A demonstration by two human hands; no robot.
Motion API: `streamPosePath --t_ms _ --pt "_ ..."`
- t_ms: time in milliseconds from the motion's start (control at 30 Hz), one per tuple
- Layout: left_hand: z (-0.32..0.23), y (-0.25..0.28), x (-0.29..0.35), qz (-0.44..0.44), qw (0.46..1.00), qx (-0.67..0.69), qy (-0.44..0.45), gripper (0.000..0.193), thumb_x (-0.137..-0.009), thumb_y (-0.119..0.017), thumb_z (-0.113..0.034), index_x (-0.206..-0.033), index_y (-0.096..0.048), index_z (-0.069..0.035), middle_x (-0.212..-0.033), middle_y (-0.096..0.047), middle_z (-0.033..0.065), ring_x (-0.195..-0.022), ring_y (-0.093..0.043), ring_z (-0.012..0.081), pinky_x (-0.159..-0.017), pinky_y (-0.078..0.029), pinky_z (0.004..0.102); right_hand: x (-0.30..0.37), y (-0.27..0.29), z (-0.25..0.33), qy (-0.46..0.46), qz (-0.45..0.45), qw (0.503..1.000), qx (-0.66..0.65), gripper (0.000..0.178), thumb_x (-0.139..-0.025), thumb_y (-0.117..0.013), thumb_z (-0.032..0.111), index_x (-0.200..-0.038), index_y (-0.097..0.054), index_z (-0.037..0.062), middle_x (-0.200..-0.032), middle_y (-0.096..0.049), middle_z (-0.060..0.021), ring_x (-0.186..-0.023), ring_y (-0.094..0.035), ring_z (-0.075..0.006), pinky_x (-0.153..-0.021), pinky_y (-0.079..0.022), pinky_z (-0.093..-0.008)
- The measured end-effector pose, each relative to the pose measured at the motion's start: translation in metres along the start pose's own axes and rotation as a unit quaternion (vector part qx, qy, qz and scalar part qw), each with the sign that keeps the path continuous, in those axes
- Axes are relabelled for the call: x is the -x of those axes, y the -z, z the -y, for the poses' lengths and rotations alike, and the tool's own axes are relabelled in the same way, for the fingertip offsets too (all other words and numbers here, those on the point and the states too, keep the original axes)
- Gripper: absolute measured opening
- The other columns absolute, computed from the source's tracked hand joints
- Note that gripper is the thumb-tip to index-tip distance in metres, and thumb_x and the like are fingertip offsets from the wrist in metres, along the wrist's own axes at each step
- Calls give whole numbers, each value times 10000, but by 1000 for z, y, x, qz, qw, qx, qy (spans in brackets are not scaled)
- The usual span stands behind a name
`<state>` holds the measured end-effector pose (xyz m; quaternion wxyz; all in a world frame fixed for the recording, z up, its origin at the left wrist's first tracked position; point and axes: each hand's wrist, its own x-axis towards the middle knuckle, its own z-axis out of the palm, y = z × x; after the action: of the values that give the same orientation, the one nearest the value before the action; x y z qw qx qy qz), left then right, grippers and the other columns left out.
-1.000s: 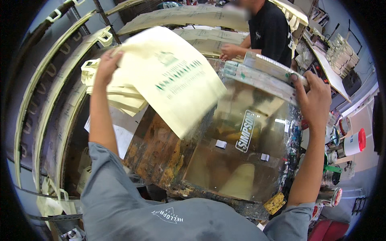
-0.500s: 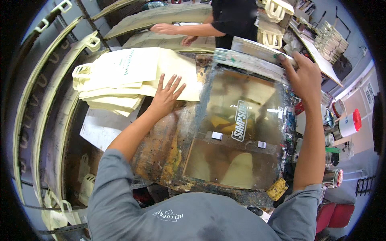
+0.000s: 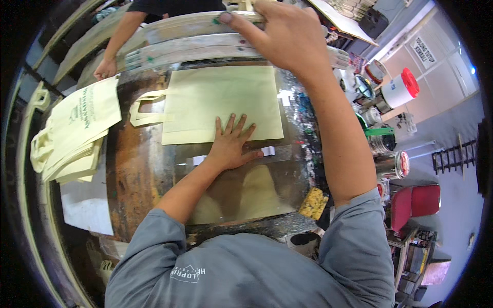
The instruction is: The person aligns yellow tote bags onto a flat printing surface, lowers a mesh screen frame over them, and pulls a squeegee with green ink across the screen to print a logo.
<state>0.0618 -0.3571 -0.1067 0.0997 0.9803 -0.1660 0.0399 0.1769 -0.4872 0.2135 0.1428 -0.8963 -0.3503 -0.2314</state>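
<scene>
A blank pale yellow tote bag [image 3: 221, 102] lies flat on a stained printing platen [image 3: 138, 174], its handles pointing left. My left hand [image 3: 232, 143] presses flat on the bag's near edge, fingers spread. My right hand [image 3: 280, 33] reaches up and grips the wooden edge of a screen frame [image 3: 190, 46] raised at the far side of the platen. A stack of printed tote bags [image 3: 74, 133] sits to the left.
Another person's arm and hand [image 3: 105, 66] rest on the far left of the bench. Ink tubs and cans [image 3: 390, 97] crowd the right side, with a yellow sponge [image 3: 313, 203] at the platen's corner. A red chair [image 3: 418, 205] stands lower right.
The printed bag went onto the left stack. A blank bag now lies on the platen under my left hand. My right hand still holds the frame, now at the top of view.
</scene>
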Motion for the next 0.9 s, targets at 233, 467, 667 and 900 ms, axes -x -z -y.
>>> streamPosePath --t_ms 233,467,667,900 --pt "-46 2 -2 4 999 24 37 1157 -812 -505 -944 -1651 -420 -151 -1744 -253 227 -1618 -160 485 -1236 4 760 0 -12 -7 -10 -72 997 -37 835 -978 -501 774 -762 -688 -11 -739 -706 -213 -758 -714 -371 -727 -544 -495" --pt "-48 16 22 -76 987 117 80 1113 -831 -659 -812 -1636 -419 -82 -1698 -284 287 -1567 -235 522 -1255 -137 689 -2 -19 -3 -15 -73 997 -15 839 -973 -472 811 -735 -658 29 -679 -658 -163 -691 -664 -311 -694 -517 -463" --pt "47 190 59 -349 678 641 83 711 -827 -939 -172 -1409 -568 -5 -1221 -714 128 -1009 -726 196 -929 -603 358 51 -40 -4 54 -60 994 75 658 -923 -639 707 -965 -725 56 -882 -725 -169 -893 -713 -384 -777 -518 -522" --pt "35 80 127 -279 799 455 276 971 -699 -1008 -293 -1502 -559 19 -1238 -756 151 -1108 -720 227 -1013 -549 377 110 -107 -15 35 146 988 26 589 -726 -915 389 -1134 -601 101 -1079 -710 -123 -1097 -687 -381 -809 -483 -539"
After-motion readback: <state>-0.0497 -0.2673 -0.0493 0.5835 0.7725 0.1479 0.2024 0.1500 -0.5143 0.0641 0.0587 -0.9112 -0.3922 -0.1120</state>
